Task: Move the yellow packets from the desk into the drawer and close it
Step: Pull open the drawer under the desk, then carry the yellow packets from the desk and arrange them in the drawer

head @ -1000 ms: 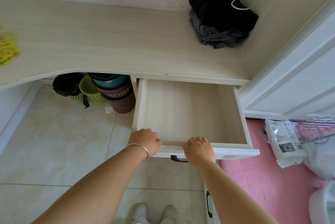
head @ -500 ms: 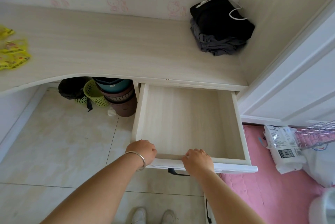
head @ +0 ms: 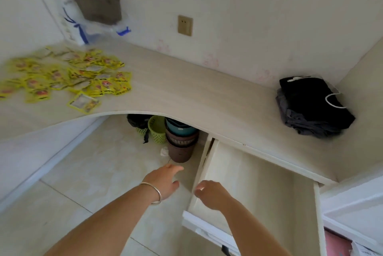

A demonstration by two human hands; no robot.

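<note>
Several yellow packets (head: 68, 75) lie scattered on the left part of the pale wooden desk (head: 186, 94). The drawer (head: 263, 189) under the desk's right side stands pulled out and holds nothing. My left hand (head: 165, 181), with a silver bangle on the wrist, hovers over the floor just left of the drawer, fingers loosely spread and holding nothing. My right hand (head: 211, 193) hangs over the drawer's front left corner with fingers loosely curled, holding nothing.
A folded pile of black and grey clothes (head: 310, 106) sits on the desk's right corner. Stacked pots (head: 180, 142) and green baskets (head: 156, 129) stand under the desk. A bag (head: 97, 11) leans at the back left wall, a socket (head: 185, 25) beside it.
Both hands have let go of the drawer's front edge and lifted away leftward. The view has swung left, bringing the yellow packets into sight.
</note>
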